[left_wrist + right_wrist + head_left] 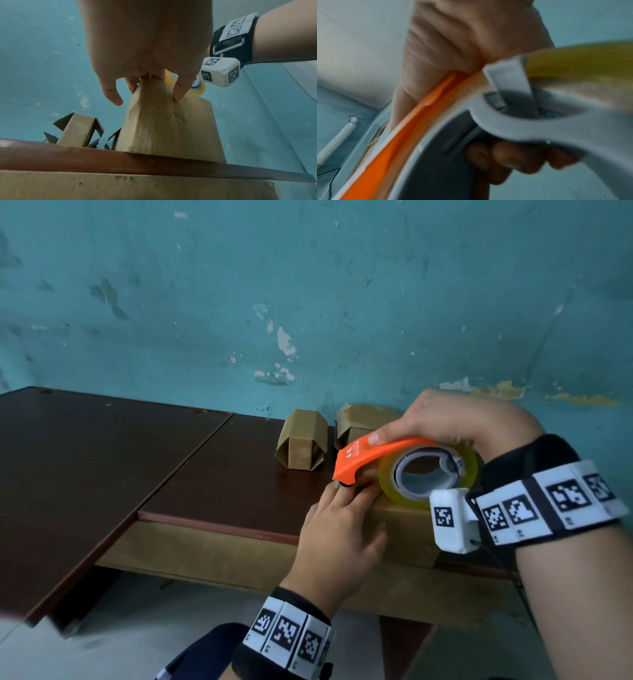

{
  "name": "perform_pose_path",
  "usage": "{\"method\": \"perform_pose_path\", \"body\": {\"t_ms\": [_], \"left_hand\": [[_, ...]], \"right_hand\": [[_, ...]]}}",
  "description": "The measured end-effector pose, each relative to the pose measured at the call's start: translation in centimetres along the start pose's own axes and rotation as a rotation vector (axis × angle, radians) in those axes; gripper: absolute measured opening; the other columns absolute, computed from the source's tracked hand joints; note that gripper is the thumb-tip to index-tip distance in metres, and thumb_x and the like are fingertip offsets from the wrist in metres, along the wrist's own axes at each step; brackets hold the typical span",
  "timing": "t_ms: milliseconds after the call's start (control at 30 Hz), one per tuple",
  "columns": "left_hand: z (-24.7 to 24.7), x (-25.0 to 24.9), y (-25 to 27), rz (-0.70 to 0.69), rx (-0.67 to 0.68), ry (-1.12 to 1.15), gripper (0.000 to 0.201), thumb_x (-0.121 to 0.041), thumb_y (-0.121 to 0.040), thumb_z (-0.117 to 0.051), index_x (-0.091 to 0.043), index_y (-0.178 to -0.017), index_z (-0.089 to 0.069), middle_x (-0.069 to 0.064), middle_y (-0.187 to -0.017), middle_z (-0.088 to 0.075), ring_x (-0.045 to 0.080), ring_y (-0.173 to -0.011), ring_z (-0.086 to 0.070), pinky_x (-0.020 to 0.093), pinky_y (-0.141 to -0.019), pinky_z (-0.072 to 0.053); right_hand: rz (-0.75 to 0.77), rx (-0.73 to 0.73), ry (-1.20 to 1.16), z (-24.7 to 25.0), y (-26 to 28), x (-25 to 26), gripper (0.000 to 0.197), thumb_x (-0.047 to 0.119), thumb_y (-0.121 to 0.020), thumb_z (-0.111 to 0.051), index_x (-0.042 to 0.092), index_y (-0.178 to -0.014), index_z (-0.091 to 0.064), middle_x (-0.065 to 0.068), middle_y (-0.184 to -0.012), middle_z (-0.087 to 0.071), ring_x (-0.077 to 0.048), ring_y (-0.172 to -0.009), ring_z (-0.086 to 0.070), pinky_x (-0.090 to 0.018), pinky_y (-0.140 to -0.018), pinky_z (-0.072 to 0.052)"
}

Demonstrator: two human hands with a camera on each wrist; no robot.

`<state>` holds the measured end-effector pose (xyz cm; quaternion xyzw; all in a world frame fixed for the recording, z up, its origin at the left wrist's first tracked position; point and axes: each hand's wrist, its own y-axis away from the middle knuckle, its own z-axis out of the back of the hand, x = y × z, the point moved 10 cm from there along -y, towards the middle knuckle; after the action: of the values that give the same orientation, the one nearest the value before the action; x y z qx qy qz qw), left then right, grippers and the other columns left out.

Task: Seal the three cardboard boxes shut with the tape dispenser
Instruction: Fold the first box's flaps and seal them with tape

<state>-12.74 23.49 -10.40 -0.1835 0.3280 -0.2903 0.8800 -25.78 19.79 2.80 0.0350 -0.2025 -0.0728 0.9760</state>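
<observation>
Boxes (404, 529) number three; one tape dispenser (373, 457).

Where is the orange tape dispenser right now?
In the head view the tape dispenser sits at right, gripped by the right hand atop the nearest cardboard box, which the left hand steadies.

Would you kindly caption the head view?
Right hand runs orange tape dispenser over brown cardboard box; left hand steadies it.

1. The place looked like a plain, worn room, perhaps a storeroom; the exact kind could not be told.
2. A teal wall (308, 285) with peeling paint filled the upper frame.
3. A dark wooden table (102, 460) stood at lower left.
</observation>
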Motion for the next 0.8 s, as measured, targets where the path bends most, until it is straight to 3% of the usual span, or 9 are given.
{"method": "perform_pose_path", "body": {"t_ms": [100, 167, 300, 367, 433, 533, 667, 800], "left_hand": [[-0.1, -0.1, 0.0, 0.002, -0.001, -0.002, 0.061, -0.053, -0.091, -0.047, -0.037, -0.150, -0.047, -0.018, -0.148, -0.045, 0.011, -0.142, -0.037, 0.042, -0.111, -0.045], [-0.1, 0.0, -0.1, 0.002, -0.002, 0.004, 0.063, -0.053, -0.091, -0.047, -0.036, -0.152, -0.045, -0.018, -0.152, -0.042, 0.011, -0.146, -0.034, 0.042, -0.114, -0.043], [-0.1, 0.0, 0.0, -0.003, 0.007, -0.009, 0.064, -0.053, -0.093, -0.047, -0.038, -0.154, -0.041, -0.019, -0.155, -0.038, 0.011, -0.151, -0.028, 0.043, -0.116, -0.042], [-0.1, -0.1, 0.1, -0.004, 0.007, -0.013, 0.064, -0.054, -0.093, -0.047, -0.038, -0.155, -0.041, -0.019, -0.155, -0.038, 0.010, -0.151, -0.027, 0.042, -0.116, -0.042], [-0.1, -0.1, 0.1, -0.003, 0.009, -0.010, 0.065, -0.053, -0.093, -0.047, -0.037, -0.155, -0.040, -0.019, -0.155, -0.038, 0.009, -0.151, -0.027, 0.042, -0.117, -0.041], [-0.1, -0.1, 0.1, 0.001, 0.007, 0.001, 0.066, -0.052, -0.093, -0.048, -0.035, -0.156, -0.041, -0.017, -0.155, -0.039, 0.010, -0.152, -0.026, 0.042, -0.118, -0.040], [-0.1, 0.0, 0.2, -0.001, 0.016, 0.019, 0.066, -0.050, -0.093, -0.049, -0.035, -0.157, -0.039, -0.018, -0.155, -0.037, 0.009, -0.152, -0.024, 0.042, -0.120, -0.038], [-0.1, -0.1, 0.3, -0.003, 0.029, 0.037, 0.066, -0.048, -0.094, -0.052, -0.037, -0.158, -0.038, -0.020, -0.160, -0.032, 0.008, -0.155, -0.019, 0.043, -0.123, -0.034]], "right_hand": [[-0.075, 0.040, 0.027, 0.0, 0.1, -0.4, 0.059, 0.072, -0.070, -0.078, 0.015, -0.089, -0.077, -0.007, -0.089, -0.078, -0.028, -0.084, -0.075, -0.045, -0.093, -0.058], [-0.120, 0.071, 0.027, 0.1, 0.2, -0.6, 0.051, 0.063, -0.079, -0.075, 0.014, -0.094, -0.075, -0.010, -0.096, -0.077, -0.029, -0.089, -0.075, -0.045, -0.097, -0.056], [-0.181, 0.138, -0.007, -0.2, 0.6, -1.1, 0.045, 0.051, -0.086, -0.073, 0.009, -0.103, -0.073, -0.013, -0.091, -0.078, -0.029, -0.077, -0.075, -0.038, -0.080, -0.057], [-0.174, 0.128, -0.024, -0.2, 0.4, -1.1, 0.043, 0.048, -0.086, -0.071, 0.009, -0.102, -0.073, -0.014, -0.090, -0.078, -0.029, -0.072, -0.072, -0.040, -0.080, -0.056], [-0.132, 0.064, -0.003, 0.3, 0.1, -1.0, 0.039, 0.050, -0.085, -0.066, 0.012, -0.094, -0.071, -0.012, -0.092, -0.075, -0.029, -0.076, -0.068, -0.044, -0.085, -0.052], [-0.043, -0.009, 0.143, 0.6, -0.2, -0.2, 0.044, 0.062, -0.081, -0.056, 0.019, -0.076, -0.060, -0.006, -0.080, -0.063, -0.025, -0.072, -0.059, -0.041, -0.073, -0.041], [-0.017, 0.043, 0.169, -0.1, -0.3, -0.3, 0.065, 0.082, -0.075, -0.066, 0.019, -0.091, -0.071, -0.005, -0.087, -0.075, -0.025, -0.078, -0.072, -0.046, -0.089, -0.056], [-0.023, 0.124, 0.078, -0.6, -0.3, -0.7, 0.059, 0.071, -0.076, -0.073, 0.016, -0.094, -0.074, -0.006, -0.082, -0.079, -0.025, -0.073, -0.074, -0.045, -0.091, -0.058]]}}
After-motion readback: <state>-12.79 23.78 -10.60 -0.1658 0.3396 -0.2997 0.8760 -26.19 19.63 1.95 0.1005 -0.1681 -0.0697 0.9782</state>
